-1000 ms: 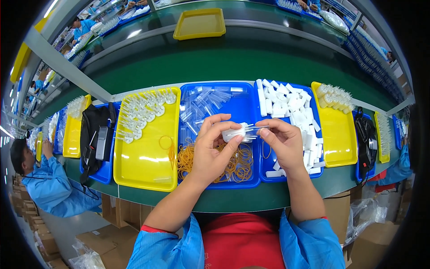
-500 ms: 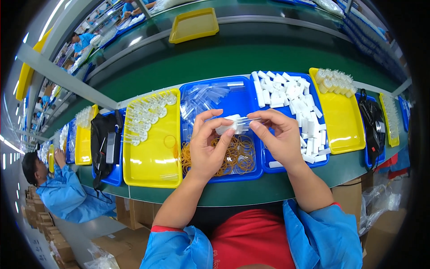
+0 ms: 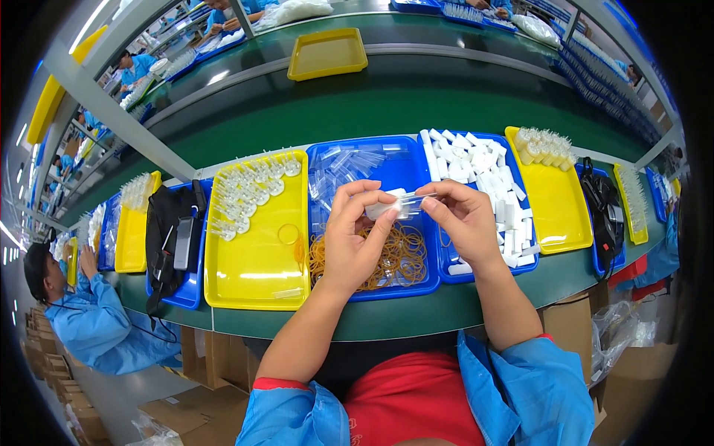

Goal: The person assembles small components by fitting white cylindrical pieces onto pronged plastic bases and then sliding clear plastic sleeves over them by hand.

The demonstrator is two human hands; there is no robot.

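Above the blue trays, my left hand [image 3: 355,241] is closed around a small white cylinder [image 3: 383,209]. Thin clear tubes [image 3: 413,204] stand out of or lie against its right end; which, I cannot tell. The thumb and fingertips of my right hand [image 3: 470,227] pinch the far ends of those tubes. Under my hands, a blue tray [image 3: 401,145] holds clear plastic strips [image 3: 343,167] at the back and brown rubber bands [image 3: 405,256] at the front. Beside my right hand, another blue tray [image 3: 487,134] is heaped with white cylinders [image 3: 513,197].
To the left, a yellow tray [image 3: 256,279] carries clear round-based pieces [image 3: 256,186]; beyond it a black bag [image 3: 165,230] lies in a blue tray. A yellow tray [image 3: 561,223] with bundled pieces [image 3: 547,149] stands right. Across the green bench is another yellow tray [image 3: 327,56]. A co-worker [image 3: 93,305] sits left.
The whole view has shifted slightly. My hands keep almost the same pose, with the white cylinder and clear tubes still between them.
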